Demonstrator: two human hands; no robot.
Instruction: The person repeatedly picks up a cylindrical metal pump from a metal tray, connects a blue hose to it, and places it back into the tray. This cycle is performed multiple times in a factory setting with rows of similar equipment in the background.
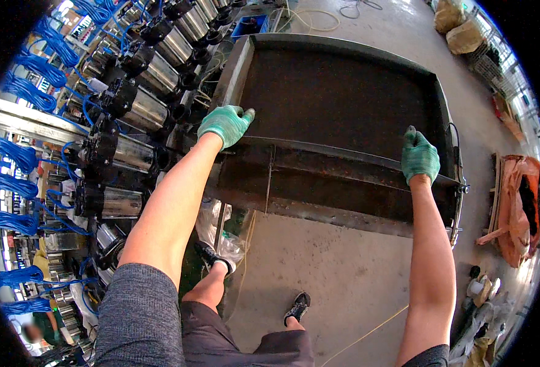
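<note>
Both gloved hands grip the rusty metal cart tray (pixel 337 98): left hand (pixel 224 124) curled over the near-left rim, right hand (pixel 419 157) wrapped on the near-right rim (fingertips hidden behind the edge).

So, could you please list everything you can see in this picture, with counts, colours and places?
metal cart tray: one, dark rusty, centre, on the concrete floor
steel cylinders: a row, too many to count surely, silver with black ends, left
blue cables: many coils, far left
orange bag: one, right edge
sacks: two, tan, top right
clear plastic wrap: one, below the tray
black shoes: two, bottom centre
left hand: green glove, grip on the tray's near-left rim
right hand: green glove, on the near-right rim
</note>
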